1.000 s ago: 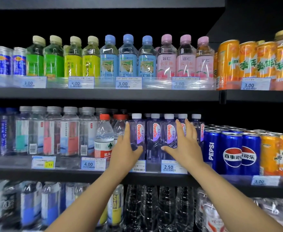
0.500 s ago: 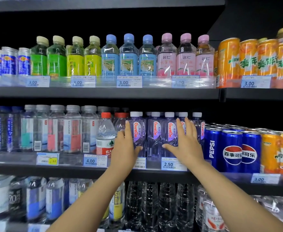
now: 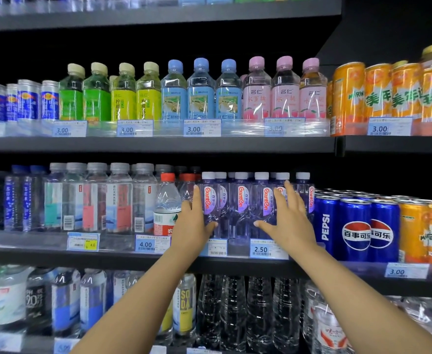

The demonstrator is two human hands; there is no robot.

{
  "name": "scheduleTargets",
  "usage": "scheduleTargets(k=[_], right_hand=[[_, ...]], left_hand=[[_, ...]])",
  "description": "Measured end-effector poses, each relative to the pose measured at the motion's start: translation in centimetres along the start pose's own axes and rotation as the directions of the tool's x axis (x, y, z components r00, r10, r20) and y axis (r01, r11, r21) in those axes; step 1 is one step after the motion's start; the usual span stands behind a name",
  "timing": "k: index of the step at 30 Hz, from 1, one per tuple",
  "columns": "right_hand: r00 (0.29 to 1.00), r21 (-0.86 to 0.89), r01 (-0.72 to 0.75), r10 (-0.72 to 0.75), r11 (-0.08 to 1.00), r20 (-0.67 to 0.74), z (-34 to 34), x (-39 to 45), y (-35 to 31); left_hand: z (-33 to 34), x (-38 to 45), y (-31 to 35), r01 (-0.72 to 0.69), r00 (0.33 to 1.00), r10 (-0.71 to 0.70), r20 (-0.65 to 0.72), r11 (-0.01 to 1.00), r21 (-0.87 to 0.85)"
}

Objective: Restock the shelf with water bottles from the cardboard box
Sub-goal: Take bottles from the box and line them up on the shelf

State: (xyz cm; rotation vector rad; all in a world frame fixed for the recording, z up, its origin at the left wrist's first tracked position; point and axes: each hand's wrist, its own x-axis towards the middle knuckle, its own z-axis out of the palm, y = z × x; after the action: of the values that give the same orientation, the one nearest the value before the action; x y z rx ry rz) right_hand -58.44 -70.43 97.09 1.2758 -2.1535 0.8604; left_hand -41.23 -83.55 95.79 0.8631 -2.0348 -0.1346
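I face a black middle shelf (image 3: 107, 254) carrying purple Ganten water bottles (image 3: 238, 208), red-capped bottles (image 3: 167, 208) to their left, blue Pepsi cans (image 3: 355, 228) right.

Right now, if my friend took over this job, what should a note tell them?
Left hand: open, flat against the left side of the purple Ganten water bottles.
Right hand: open, flat against their right side.
The bottles stand upright on the middle shelf, above the 2.50 price tag, between the red-capped bottle and the Pepsi cans.
Done: front row looks full.
Left: straighten the row. The cardboard box is out of view.
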Motion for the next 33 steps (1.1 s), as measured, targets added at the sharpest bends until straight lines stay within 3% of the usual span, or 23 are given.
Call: scheduleTargets(k=[9,18,26,33], right_hand=[[0.999,0.025,-0.002,0.001,1.0,0.048,-0.3,-0.3,0.1],[0.999,0.06,0.006,-0.008,0.998,0.04,-0.1,-0.6,0.2],[0.999,0.053,-0.013,0.011,0.999,0.048,-0.2,-1.0,-0.1],[0.994,0.005,0.111,-0.111,0.994,-0.01,0.1,-2.2,-1.0]], left_hand=[[-0.6,0.2,-1.5,-0.081,0.997,0.08,0.018,0.996,0.045],[0.0,1.3,-3.2,-0.151,0.988,0.151,0.002,0.985,-0.089],[-0.3,1.5,-3.1,-0.135,0.989,0.141,0.035,0.982,-0.132],[-0.8,1.3,-2.3,-0.094,0.992,0.1,0.073,0.993,-0.074]])
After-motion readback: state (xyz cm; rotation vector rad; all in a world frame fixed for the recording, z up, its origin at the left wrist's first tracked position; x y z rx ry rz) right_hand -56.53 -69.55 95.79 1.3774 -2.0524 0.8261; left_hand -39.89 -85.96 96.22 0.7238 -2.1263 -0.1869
